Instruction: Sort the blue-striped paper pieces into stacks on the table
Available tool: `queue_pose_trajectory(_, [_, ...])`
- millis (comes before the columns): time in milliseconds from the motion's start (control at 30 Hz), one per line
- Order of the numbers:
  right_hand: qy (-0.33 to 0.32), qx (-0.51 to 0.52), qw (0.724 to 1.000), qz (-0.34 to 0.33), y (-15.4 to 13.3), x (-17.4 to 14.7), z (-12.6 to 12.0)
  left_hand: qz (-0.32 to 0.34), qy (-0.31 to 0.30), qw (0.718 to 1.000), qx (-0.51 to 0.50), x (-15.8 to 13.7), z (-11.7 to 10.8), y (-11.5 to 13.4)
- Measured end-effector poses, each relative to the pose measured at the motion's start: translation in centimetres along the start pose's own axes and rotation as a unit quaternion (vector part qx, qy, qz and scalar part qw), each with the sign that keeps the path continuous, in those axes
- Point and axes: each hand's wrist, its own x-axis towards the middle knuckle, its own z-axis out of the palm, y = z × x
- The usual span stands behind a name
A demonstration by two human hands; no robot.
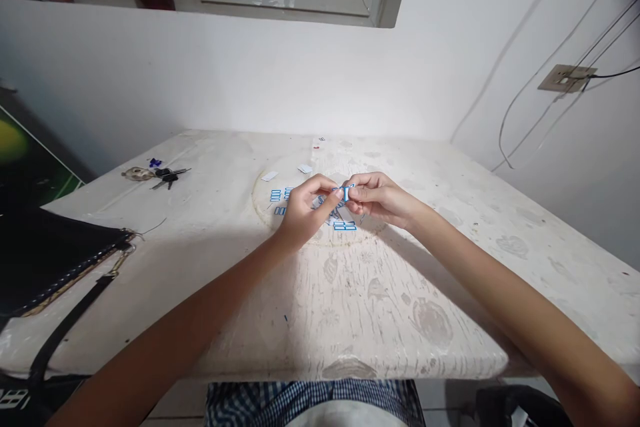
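Over the middle of the table, my left hand (310,208) and my right hand (377,197) meet with their fingertips close together. Between them is a small blue-and-white piece (346,193), pinched by the thumb and fingers of both hands. What exactly the piece is, I cannot make out. Under and around the hands lie several flat blue-edged white pieces, one group (345,226) just below the fingers and another group (275,195) left of my left hand. Part of these pieces is hidden behind my hands.
White paper scraps (270,176) lie behind the hands. Keys (167,177) rest at the table's left, with a black bag (60,260) and its strap nearer me. The patterned table (400,307) meets a white wall; cables hang by an outlet (567,78) at right.
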Motion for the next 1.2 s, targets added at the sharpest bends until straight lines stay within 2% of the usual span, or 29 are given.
queue_pose_trajectory(567, [-0.018,0.023,0.999,-0.013,0.8,0.1,-0.3,-0.032,-0.04,0.996,-0.077,0.1,0.3,0.3])
queue_pose_trajectory(833, [-0.012,-0.018,1.0,-0.011,0.9,0.2,-0.6,-0.045,-0.049,0.994,-0.088,0.0,0.2,0.0])
queue_pose_trajectory(933, [0.055,-0.108,0.991,-0.054,0.8,0.6,-0.5,-0.059,-0.008,0.996,-0.063,0.1,-0.1,-0.9])
queue_pose_trajectory(1033, [0.155,-0.197,0.962,-0.112,1.0,1.0,-0.5,-0.082,0.033,0.996,-0.022,0.2,-0.5,-2.1])
queue_pose_trajectory(1100, [0.18,-0.213,0.953,-0.118,1.2,1.2,-0.5,-0.095,0.041,0.995,-0.004,0.2,-0.7,-2.7])
queue_pose_trajectory(1200, [0.184,-0.199,0.957,-0.102,1.5,1.3,-0.5,-0.104,0.049,0.993,0.003,0.3,-0.9,-3.0])
